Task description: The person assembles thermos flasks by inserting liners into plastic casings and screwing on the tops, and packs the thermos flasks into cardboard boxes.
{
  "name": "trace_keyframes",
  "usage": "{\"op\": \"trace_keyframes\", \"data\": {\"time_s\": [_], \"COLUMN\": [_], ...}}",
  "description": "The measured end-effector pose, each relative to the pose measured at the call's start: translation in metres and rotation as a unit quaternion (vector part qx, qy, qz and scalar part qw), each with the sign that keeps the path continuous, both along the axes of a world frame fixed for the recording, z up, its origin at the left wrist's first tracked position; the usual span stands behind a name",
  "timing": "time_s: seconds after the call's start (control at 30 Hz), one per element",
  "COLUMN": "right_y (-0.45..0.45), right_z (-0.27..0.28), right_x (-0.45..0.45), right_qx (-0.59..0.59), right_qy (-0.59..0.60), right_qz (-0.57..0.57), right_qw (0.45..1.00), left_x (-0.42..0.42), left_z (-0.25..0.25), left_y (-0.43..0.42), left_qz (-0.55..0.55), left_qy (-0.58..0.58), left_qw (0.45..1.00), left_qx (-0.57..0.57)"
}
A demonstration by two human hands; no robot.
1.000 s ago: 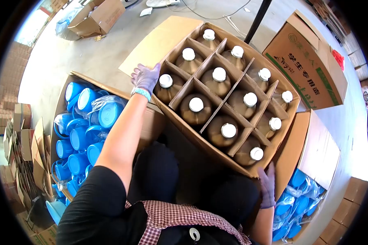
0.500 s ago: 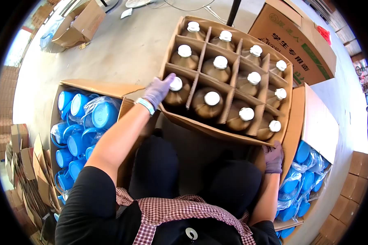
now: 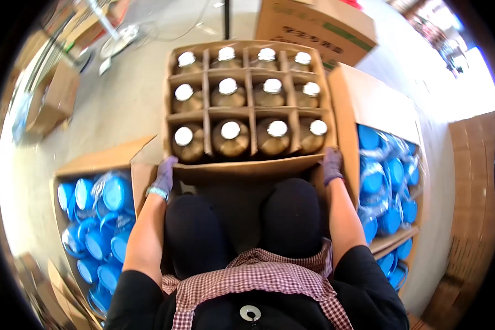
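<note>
In front of my knees stands an open cardboard box (image 3: 247, 168) with its near wall squared to me. Brown cardboard dividers (image 3: 229, 112) split it into cells, and each cell holds a bottle (image 3: 231, 144) with a white cap. My left hand (image 3: 165, 174), in a thin purplish glove, grips the box's near left corner. At the near right corner my right hand (image 3: 332, 165), gloved alike, is closed on the box edge. Parts of the fingers on both hands are hidden against the cardboard.
Left and right of my legs stand open cartons of blue plastic lids or caps (image 3: 114, 193) (image 3: 372, 177), some under clear plastic. A printed carton (image 3: 316, 33) lies beyond the bottle box. A fan-like base (image 3: 119, 41) and a small open carton (image 3: 54, 99) are on the floor.
The bottle box has turned from a slant to square with me and shifted left. My left hand moved from its left side to the near left corner; my right hand stays at the near right corner.
</note>
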State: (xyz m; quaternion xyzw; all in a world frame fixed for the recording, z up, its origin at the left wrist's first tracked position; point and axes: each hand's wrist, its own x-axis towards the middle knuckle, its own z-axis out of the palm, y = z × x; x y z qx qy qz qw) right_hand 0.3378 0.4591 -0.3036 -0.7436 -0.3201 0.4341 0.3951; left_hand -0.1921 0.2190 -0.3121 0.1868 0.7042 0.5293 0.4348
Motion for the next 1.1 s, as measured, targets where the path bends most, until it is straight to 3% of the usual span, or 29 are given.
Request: {"op": "trace_keyframes", "data": {"time_s": [0.03, 0.1, 0.17, 0.2, 0.27, 0.33, 0.4, 0.47, 0.5, 0.6, 0.67, 0.7, 0.73, 0.8, 0.83, 0.87, 0.9, 0.97, 1.1], "right_y": [-0.002, -0.011, -0.029, -0.046, -0.08, -0.109, -0.119, -0.129, -0.124, -0.086, -0.017, -0.011, 0.018, 0.068, 0.083, 0.091, 0.103, 0.149, 0.276], "right_z": [-0.012, 0.004, 0.019, 0.017, 0.029, 0.054, 0.072, 0.138, 0.128, 0.183, 0.164, 0.198, 0.187, 0.181, 0.198, 0.219, 0.24, 0.264, 0.283], "right_x": [0.004, 0.008, 0.019, 0.027, 0.034, 0.033, 0.038, 0.037, 0.037, 0.033, 0.042, 0.04, 0.043, 0.039, 0.029, 0.021, 0.013, -0.003, -0.03], "right_qx": [0.044, 0.054, 0.053, 0.072, 0.042, 0.024, -0.027, 0.008, 0.155, 0.346, 0.289, 0.201, 0.169, 0.191, 0.24, 0.417, 0.479, 0.553, 0.47], "right_qy": [0.024, -0.047, -0.138, -0.205, -0.207, -0.212, -0.182, -0.164, -0.209, -0.178, 0.04, 0.169, 0.18, 0.109, -0.013, 0.049, -0.036, -0.076, -0.298], "right_qz": [-0.012, 0.035, 0.068, 0.085, 0.099, 0.118, 0.163, 0.197, 0.155, 0.089, 0.061, 0.071, 0.055, -0.012, -0.113, -0.13, -0.11, -0.053, 0.082], "right_qw": [0.999, 0.997, 0.987, 0.972, 0.972, 0.97, 0.969, 0.966, 0.953, 0.917, 0.955, 0.962, 0.967, 0.975, 0.964, 0.898, 0.87, 0.828, 0.827], "left_x": [0.004, -0.005, -0.019, -0.02, -0.02, -0.014, -0.01, -0.004, -0.003, 0.025, 0.07, 0.061, 0.057, 0.05, 0.051, 0.058, 0.063, 0.062, 0.049], "left_z": [-0.003, -0.026, -0.027, -0.019, 0.0, -0.032, -0.029, 0.014, 0.038, 0.129, 0.19, 0.19, 0.188, 0.191, 0.198, 0.209, 0.215, 0.218, 0.22], "left_y": [-0.01, -0.035, -0.049, -0.057, -0.07, -0.101, -0.106, -0.108, -0.114, -0.126, -0.123, -0.131, -0.14, -0.154, -0.161, -0.169, -0.179, -0.195, -0.201], "left_qz": [-0.004, -0.084, -0.167, -0.177, -0.361, -0.227, -0.111, -0.039, 0.0, 0.079, 0.086, 0.053, 0.057, 0.063, 0.062, 0.062, 0.063, 0.116, 0.159], "left_qy": [0.028, 0.171, 0.285, 0.278, 0.399, 0.172, 0.021, -0.026, -0.05, -0.049, 0.055, 0.049, 0.045, 0.034, 0.043, 0.049, 0.055, 0.081, 0.133], "left_qw": [0.999, 0.98, 0.944, 0.942, 0.817, 0.959, 0.992, 0.999, 0.999, 0.995, 0.994, 0.995, 0.993, 0.99, 0.989, 0.988, 0.988, 0.987, 0.978], "left_qx": [0.022, 0.052, 0.002, -0.062, -0.207, -0.004, 0.063, 0.006, -0.021, -0.037, 0.037, 0.071, 0.09, 0.124, 0.128, 0.131, 0.127, 0.078, 0.002]}}
